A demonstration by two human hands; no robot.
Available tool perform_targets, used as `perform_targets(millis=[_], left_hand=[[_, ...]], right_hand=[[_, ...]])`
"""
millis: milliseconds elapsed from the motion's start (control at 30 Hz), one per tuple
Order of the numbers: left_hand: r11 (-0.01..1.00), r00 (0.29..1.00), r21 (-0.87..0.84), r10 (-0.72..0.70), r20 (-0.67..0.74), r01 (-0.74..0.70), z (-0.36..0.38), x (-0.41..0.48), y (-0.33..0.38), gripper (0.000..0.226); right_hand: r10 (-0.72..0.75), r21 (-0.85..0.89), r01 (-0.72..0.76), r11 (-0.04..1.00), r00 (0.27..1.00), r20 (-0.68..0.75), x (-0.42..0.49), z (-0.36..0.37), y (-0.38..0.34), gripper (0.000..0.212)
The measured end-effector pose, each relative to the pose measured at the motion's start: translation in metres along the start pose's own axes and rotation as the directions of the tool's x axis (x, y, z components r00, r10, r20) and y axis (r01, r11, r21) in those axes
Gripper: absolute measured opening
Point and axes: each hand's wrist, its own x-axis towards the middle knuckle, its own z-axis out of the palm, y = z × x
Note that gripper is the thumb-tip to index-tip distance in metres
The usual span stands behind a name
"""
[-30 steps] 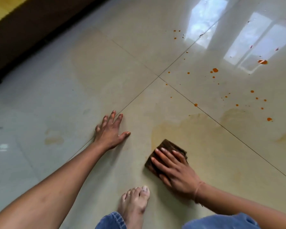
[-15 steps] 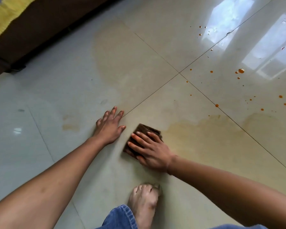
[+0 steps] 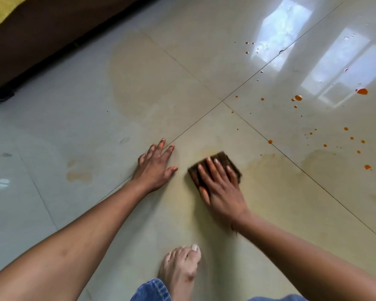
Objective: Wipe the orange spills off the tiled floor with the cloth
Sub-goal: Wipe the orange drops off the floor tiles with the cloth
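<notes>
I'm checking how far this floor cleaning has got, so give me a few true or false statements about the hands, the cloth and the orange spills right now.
1. The right hand presses flat on the brown cloth. True.
2. The left hand grips the cloth too. False: it rests flat on the bare floor, beside the cloth and apart from it.
3. Orange drops dot the tile beyond the cloth, to the right. True.
4. The cloth covers those drops. False: it sits in a yellowish smear, apart from the drops.
5. The foot wears a shoe. False: it is bare.
</notes>
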Motion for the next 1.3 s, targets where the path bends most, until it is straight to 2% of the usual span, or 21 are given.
perform_targets(millis=[67,100,167,233,300,367,467,533,600,767,833,933,1033,1133,1233,1300], left_hand=[[0.999,0.999,-0.007,0.039,0.016,-0.039,0.000,0.007,0.019,0.071],[0.998,0.998,-0.004,0.056,0.024,-0.056,-0.001,0.011,0.027,0.072],[0.995,0.994,0.011,0.093,0.050,-0.094,-0.005,0.021,0.045,0.078],[0.994,0.992,0.006,0.109,0.071,-0.110,-0.010,0.032,0.062,0.085],[0.994,0.989,-0.019,0.110,0.103,-0.109,-0.014,0.044,0.077,0.094],[0.995,0.982,-0.022,0.104,0.159,-0.102,-0.018,0.053,0.089,0.102],[0.973,0.962,0.148,0.140,0.236,-0.178,-0.028,0.071,0.098,0.109],[0.944,0.955,0.241,0.162,0.250,-0.224,-0.040,0.089,0.097,0.114],[0.939,0.953,0.263,0.150,0.263,-0.220,-0.051,0.111,0.096,0.121],[0.950,0.951,0.243,0.127,0.281,-0.198,-0.077,0.161,0.095,0.135],[0.958,0.949,0.222,0.115,0.292,-0.184,-0.086,0.180,0.085,0.140],[0.968,0.939,0.193,0.087,0.333,-0.158,-0.082,0.198,0.064,0.147],[0.970,0.929,0.176,0.094,0.358,-0.166,-0.074,0.205,0.056,0.147],[0.972,0.922,0.160,0.100,0.373,-0.170,-0.074,0.200,0.062,0.147],[0.973,0.905,0.161,0.082,0.417,-0.163,-0.084,0.199,0.069,0.148],[0.971,0.898,0.184,0.059,0.435,-0.153,-0.085,0.200,0.074,0.149]], right_hand=[[-0.074,-0.011,0.075,0.997,0.996,0.047,-0.047,-0.003,0.015,0.060],[-0.067,-0.002,0.067,0.998,0.997,0.040,-0.046,-0.006,0.029,0.060],[0.104,-0.013,-0.104,0.994,0.994,-0.027,-0.011,-0.015,0.055,0.062],[0.288,-0.008,-0.288,0.958,0.957,-0.036,0.032,-0.026,0.075,0.065],[0.316,-0.007,-0.317,0.948,0.947,-0.054,0.023,-0.027,0.078,0.064],[0.264,-0.007,-0.264,0.964,0.963,-0.049,-0.027,-0.023,0.071,0.062],[0.245,-0.005,-0.245,0.969,0.969,-0.013,-0.035,-0.025,0.086,0.063],[0.338,-0.015,-0.339,0.941,0.940,-0.052,0.017,-0.035,0.106,0.067],[0.400,-0.007,-0.401,0.916,0.916,-0.038,0.043,-0.038,0.118,0.068],[0.274,-0.043,-0.274,0.961,0.962,-0.017,-0.018,-0.039,0.112,0.063],[0.203,-0.076,-0.203,0.976,0.979,-0.002,0.013,-0.043,0.128,0.063],[0.106,-0.138,-0.099,0.985,0.993,0.042,0.107,-0.049,0.142,0.062],[0.140,-0.157,-0.132,0.979,0.989,0.042,0.162,-0.046,0.131,0.062],[0.149,-0.117,-0.144,0.983,0.988,0.041,0.119,-0.041,0.110,0.062],[0.174,-0.083,-0.165,0.983,0.979,0.109,0.069,-0.046,0.082,0.064],[0.186,-0.056,-0.180,0.982,0.975,0.121,0.094,-0.049,0.088,0.063]])
